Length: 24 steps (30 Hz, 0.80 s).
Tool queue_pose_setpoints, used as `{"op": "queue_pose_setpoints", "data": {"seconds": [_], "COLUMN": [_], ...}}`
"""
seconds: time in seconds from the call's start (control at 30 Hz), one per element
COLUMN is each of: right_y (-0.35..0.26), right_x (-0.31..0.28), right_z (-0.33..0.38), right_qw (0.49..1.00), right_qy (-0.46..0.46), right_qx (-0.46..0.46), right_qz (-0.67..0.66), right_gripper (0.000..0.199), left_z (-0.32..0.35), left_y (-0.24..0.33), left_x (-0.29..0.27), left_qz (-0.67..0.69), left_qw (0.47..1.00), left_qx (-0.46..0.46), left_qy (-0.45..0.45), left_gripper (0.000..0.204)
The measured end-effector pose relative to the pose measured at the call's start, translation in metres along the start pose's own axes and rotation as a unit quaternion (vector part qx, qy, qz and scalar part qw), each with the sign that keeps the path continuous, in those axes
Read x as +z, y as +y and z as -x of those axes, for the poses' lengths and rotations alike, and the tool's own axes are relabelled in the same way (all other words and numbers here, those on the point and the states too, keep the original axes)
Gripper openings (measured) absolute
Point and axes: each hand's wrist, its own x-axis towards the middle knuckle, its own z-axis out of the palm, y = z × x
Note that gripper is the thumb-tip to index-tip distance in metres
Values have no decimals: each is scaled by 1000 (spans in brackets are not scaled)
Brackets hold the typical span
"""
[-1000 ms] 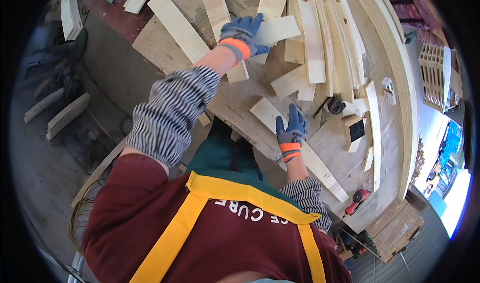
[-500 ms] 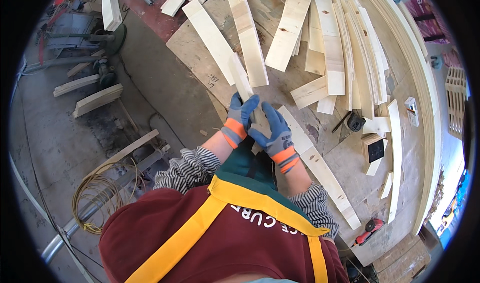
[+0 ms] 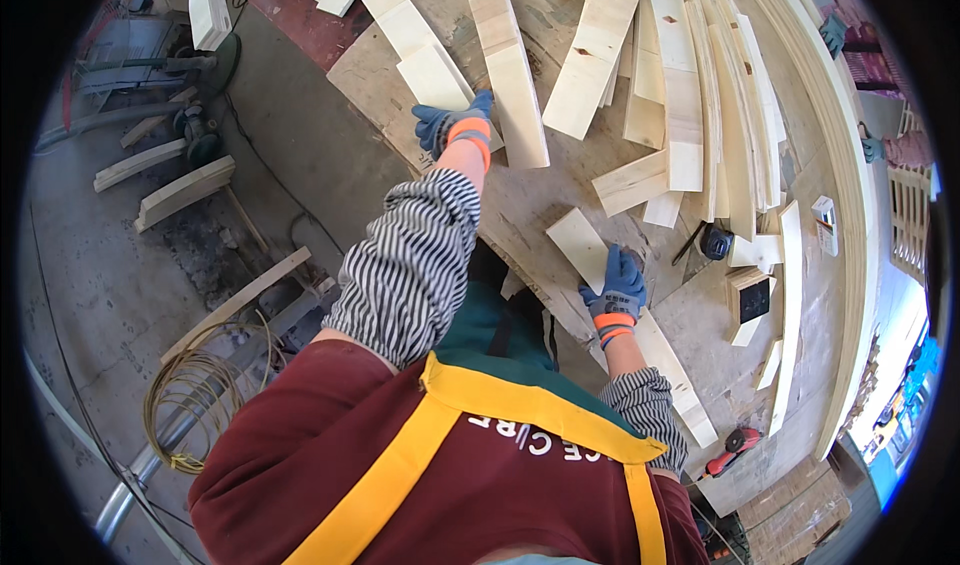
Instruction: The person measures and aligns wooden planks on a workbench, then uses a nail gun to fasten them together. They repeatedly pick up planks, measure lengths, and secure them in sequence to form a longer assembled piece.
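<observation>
The left hand (image 3: 452,125), in a blue knit glove with an orange cuff, closes on a short pale board (image 3: 437,77) at 12 o'clock on the plywood table (image 3: 520,205). The right hand (image 3: 617,290) presses flat, fingers spread, on a long smooth plank (image 3: 600,265) at 3 o'clock.

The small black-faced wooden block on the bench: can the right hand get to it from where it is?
Probably yes. The right hand rests on a long pale board, and the black-faced block lies just to its right. The bench top between them looks bare, so nothing seems to bar the way.
</observation>
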Motion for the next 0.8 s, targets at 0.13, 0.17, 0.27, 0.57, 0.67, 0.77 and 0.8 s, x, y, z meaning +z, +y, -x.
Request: {"op": "queue_pose_setpoints", "data": {"seconds": [0.13,0.17,0.27,0.57,0.67,0.77,0.8], "right_y": [8,11,18,81,118,134,135], "right_x": [14,16,7,-54,-48,-33,-31], "right_z": [-5,-8,-15,38,65,89,94], "right_qw": [998,995,976,902,892,893,908], "right_qy": [49,73,150,341,354,312,294], "right_qx": [-3,0,-13,105,170,208,190], "right_qz": [-44,-68,-160,-242,-224,-247,-229], "right_gripper": [102,102,102,97,97,97,97], "left_z": [-15,-14,-33,-2,-10,-11,-15], "left_y": [-4,-3,-33,-200,-199,-153,-136], "left_x": [17,7,-8,-119,-118,-100,-93], "left_qz": [-62,-72,13,-106,-224,-291,-299], "left_qw": [997,997,987,717,572,458,445], "left_qx": [21,32,158,688,783,827,832], "left_qy": [31,0,-20,-41,-100,-144,-143], "left_gripper": [121,120,96,82,81,68,67]}}
